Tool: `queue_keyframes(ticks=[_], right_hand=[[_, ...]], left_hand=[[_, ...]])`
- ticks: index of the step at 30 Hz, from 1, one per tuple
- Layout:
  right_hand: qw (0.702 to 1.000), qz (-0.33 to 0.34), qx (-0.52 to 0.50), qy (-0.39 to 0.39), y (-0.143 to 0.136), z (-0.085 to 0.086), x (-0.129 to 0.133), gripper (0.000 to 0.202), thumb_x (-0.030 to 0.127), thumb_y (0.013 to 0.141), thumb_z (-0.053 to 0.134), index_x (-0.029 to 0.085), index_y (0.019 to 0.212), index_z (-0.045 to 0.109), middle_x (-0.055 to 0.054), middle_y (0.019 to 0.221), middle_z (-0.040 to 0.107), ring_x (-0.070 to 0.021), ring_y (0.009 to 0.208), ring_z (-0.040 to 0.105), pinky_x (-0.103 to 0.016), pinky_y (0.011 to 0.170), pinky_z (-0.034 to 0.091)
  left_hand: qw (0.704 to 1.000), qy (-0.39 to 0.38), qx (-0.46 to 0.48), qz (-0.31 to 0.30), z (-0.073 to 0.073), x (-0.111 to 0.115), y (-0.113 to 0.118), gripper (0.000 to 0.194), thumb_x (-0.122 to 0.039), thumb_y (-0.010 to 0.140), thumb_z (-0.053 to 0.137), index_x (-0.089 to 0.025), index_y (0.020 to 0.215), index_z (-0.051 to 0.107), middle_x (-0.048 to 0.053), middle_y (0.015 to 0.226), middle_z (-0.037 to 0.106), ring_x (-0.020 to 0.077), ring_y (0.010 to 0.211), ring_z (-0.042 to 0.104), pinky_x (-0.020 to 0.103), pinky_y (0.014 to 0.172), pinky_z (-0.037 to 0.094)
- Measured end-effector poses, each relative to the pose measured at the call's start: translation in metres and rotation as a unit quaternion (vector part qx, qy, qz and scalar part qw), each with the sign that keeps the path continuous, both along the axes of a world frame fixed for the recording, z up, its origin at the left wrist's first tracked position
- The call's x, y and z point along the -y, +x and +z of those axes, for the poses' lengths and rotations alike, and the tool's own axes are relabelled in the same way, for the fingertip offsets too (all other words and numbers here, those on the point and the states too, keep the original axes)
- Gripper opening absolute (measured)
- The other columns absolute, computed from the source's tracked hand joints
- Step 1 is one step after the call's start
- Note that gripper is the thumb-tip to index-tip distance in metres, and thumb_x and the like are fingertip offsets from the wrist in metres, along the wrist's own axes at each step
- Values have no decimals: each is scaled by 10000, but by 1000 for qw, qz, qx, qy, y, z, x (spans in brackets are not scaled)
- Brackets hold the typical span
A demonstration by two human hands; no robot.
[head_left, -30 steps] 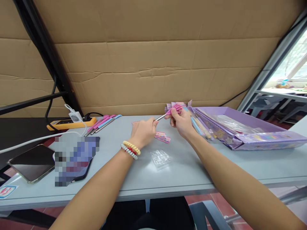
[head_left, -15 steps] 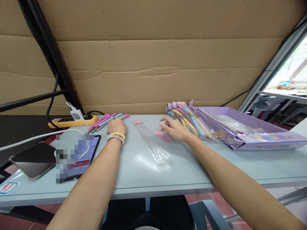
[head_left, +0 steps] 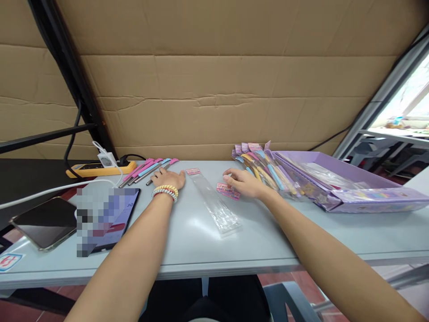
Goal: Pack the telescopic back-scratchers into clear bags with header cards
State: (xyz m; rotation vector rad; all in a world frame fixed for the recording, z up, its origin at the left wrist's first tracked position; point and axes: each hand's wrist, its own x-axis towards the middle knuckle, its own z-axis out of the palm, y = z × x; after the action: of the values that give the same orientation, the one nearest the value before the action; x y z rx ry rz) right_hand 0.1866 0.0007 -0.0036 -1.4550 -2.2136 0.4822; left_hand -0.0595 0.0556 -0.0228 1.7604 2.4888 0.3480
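Note:
My left hand [head_left: 168, 178], with beaded bands at the wrist, rests on the table with its fingers spread and grips nothing. Beyond its fingertips lie several slim metal rods with pink or blue ends [head_left: 147, 167]. A long clear plastic bag [head_left: 214, 205] with a pink printed header lies flat between my hands. Just right of it is a small fanned stack of pink printed cards [head_left: 228, 191]. My right hand [head_left: 244, 181] hovers at or touches the stack's right edge; its fingers are loosely bent, thumb apart, with nothing visible in them.
Several bagged coloured sticks [head_left: 266, 167] lie against a purple box [head_left: 365, 203] holding clear bags. On the left are a yellow power strip [head_left: 100, 169], white cable and two phones, one dark [head_left: 43, 223], one lit [head_left: 117, 219]. A cardboard wall [head_left: 214, 103] stands behind.
My left hand has shifted slightly right and its fingers have spread; the rod under it now lies apart in view. The right hand has hardly moved.

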Motion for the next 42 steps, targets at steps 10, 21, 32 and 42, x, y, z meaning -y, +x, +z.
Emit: queue_keyframes(ticks=[10, 21, 32, 42], right_hand=[[1000, -3, 7, -13, 1, 4, 3, 391, 509, 902, 395, 174, 934, 594, -64, 792, 679, -177, 682, 597, -270, 601, 407], [1000, -1, 18, -11, 2, 3, 2, 400, 528, 908, 375, 191, 929, 588, -53, 798, 680, -181, 689, 594, -276, 610, 409], [1000, 0, -2, 23, 3, 4, 3, 412, 526, 901, 366, 183, 820, 579, -43, 738, 674, -157, 622, 564, -262, 585, 380], [971, -134, -131, 151, 28, 5, -12, 504, 583, 873, 338, 176, 697, 579, -53, 660, 623, -154, 593, 518, -272, 579, 370]], left_hand=[[993, 74, -22, -91, -4, 4, -1, 407, -190, 782, 399, -77, 1075, 657, 242, 1195, 549, 343, 1104, 499, 443, 915, 394], [990, 125, -6, 60, -7, -2, -24, 432, -287, 760, 446, -52, 1055, 657, 274, 1213, 529, 413, 1140, 447, 538, 892, 336], [986, 130, 3, -103, 3, 21, 22, 508, -363, 839, 344, -36, 1144, 584, 261, 1276, 476, 385, 1188, 409, 511, 964, 311], [917, 79, 42, -389, 7, 38, 40, 562, -477, 897, 240, -159, 1299, 471, 135, 1395, 447, 282, 1317, 348, 434, 1077, 263]])
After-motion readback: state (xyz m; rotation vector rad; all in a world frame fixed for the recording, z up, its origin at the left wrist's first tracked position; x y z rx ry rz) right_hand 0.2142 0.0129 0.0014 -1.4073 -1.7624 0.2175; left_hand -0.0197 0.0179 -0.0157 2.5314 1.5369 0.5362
